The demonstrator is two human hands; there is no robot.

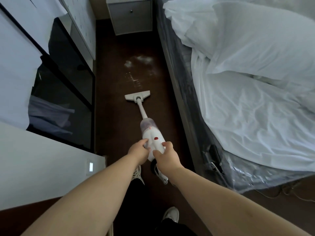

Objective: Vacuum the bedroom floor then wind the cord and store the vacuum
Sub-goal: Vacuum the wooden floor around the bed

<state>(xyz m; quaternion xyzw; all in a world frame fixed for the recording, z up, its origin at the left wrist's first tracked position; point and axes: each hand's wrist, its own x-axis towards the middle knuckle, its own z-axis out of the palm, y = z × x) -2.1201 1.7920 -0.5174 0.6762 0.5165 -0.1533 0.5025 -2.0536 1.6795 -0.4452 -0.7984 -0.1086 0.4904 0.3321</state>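
Note:
A white stick vacuum [151,133] with a red button and a clear dust cup leans from my hands down to the dark floor [115,126]. Its flat floor head [137,95] rests on the floor in the aisle, just short of a patch of white dust [139,61]. My left hand [138,151] grips the left side of the vacuum body. My right hand [166,156] grips the body's right side near the handle. The cord is not visible.
A bed with rumpled white bedding [247,92] and a plastic-wrapped mattress edge [190,106] lines the right side. A wardrobe with dark glass doors [68,92] lines the left. A grey nightstand [131,16] closes the far end. My shoes [171,214] stand below.

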